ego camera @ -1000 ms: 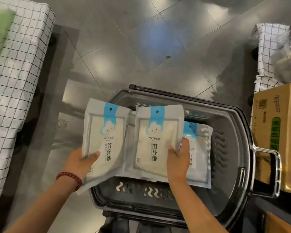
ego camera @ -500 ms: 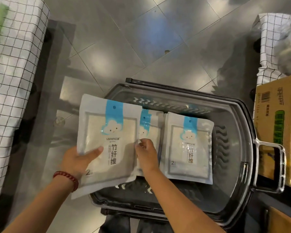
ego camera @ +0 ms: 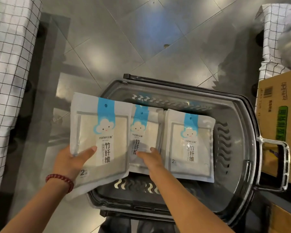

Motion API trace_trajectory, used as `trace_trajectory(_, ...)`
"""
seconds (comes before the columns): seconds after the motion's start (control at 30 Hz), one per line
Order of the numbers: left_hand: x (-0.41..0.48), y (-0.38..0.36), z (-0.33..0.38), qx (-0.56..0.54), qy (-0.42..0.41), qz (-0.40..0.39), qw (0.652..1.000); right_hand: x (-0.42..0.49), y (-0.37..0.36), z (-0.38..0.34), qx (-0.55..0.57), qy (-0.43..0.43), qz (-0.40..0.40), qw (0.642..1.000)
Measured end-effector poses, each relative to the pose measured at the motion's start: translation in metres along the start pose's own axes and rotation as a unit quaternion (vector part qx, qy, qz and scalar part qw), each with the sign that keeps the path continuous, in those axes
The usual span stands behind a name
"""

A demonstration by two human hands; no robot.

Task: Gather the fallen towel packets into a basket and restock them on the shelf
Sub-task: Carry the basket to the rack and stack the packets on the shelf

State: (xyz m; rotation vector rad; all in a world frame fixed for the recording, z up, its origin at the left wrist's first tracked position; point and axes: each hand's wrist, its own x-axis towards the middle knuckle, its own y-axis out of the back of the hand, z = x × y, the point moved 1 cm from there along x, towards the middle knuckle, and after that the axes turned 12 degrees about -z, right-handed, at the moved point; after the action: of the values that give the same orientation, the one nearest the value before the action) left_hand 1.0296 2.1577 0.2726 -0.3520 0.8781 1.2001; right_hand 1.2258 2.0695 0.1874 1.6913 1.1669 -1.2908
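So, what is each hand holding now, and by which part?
The left hand grips one towel packet by its lower left edge, thumb on the front. The right hand only lies on the middle packet in the basket.

The left hand (ego camera: 69, 163) grips one towel packet (ego camera: 99, 140) over the basket (ego camera: 233, 165) while the right hand (ego camera: 149, 158) touches a second packet (ego camera: 144, 132) inside.

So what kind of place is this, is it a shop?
Probably a shop, or its stockroom. There is a plastic shopping basket, three matching sealed towel packets with hang holes like goods for sale, and a printed cardboard carton with a barcode.
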Motion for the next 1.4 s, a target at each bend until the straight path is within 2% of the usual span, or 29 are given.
trace_trajectory(0.1, 0.001, 0.000, 0.003, 0.005, -0.008, -0.006, 1.000, 0.004, -0.005, -0.009, -0.098, 0.005, 0.086, 0.992)
trace_trajectory(0.2, 0.004, 0.002, 0.003, 0.001, -0.003, -0.012, 1.000, 0.011, -0.008, -0.014, -0.045, 0.000, 0.073, 0.996)
trace_trajectory(0.3, 0.005, 0.004, 0.000, -0.003, -0.003, -0.012, 1.000, 0.015, -0.008, -0.011, -0.077, -0.001, 0.091, 0.993)
trace_trajectory(0.4, 0.005, 0.003, -0.001, -0.001, -0.001, -0.006, 1.000, 0.009, -0.005, -0.008, -0.006, 0.033, 0.081, 0.996)
trace_trajectory(0.47, 0.005, 0.002, -0.001, 0.003, 0.007, 0.002, 1.000, 0.002, -0.002, -0.009, 0.007, 0.075, 0.083, 0.994)
trace_trajectory(0.53, 0.004, 0.000, 0.000, 0.006, 0.014, 0.008, 1.000, -0.009, 0.001, -0.010, -0.038, 0.140, 0.112, 0.983)
trace_trajectory(0.63, 0.000, -0.003, 0.004, 0.036, 0.009, 0.009, 0.999, -0.034, 0.011, -0.011, -0.093, 0.245, 0.199, 0.944)
trace_trajectory(0.73, -0.004, -0.006, 0.009, 0.043, 0.011, 0.017, 0.999, -0.059, 0.029, -0.016, -0.051, 0.316, 0.235, 0.918)
trace_trajectory(0.9, -0.011, -0.013, 0.020, 0.039, 0.011, -0.003, 0.999, -0.084, 0.052, -0.028, 0.063, 0.332, 0.215, 0.916)
trace_trajectory(1.0, -0.013, -0.017, 0.027, 0.040, 0.004, -0.018, 0.999, -0.087, 0.055, -0.036, 0.110, 0.314, 0.156, 0.930)
trace_trajectory(1.1, -0.017, -0.022, 0.033, -0.014, 0.027, -0.047, 0.998, -0.087, 0.042, -0.040, 0.090, 0.276, 0.064, 0.955)
trace_trajectory(1.27, -0.022, -0.039, 0.041, -0.080, 0.069, -0.093, 0.990, -0.076, 0.016, -0.030, 0.035, 0.225, -0.062, 0.972)
trace_trajectory(1.33, -0.020, -0.046, 0.043, -0.070, 0.074, -0.103, 0.989, -0.067, 0.018, -0.026, 0.038, 0.196, -0.079, 0.977)
trace_trajectory(1.4, -0.017, -0.052, 0.043, -0.068, 0.071, -0.108, 0.989, -0.057, 0.033, -0.022, 0.035, 0.189, -0.055, 0.980)
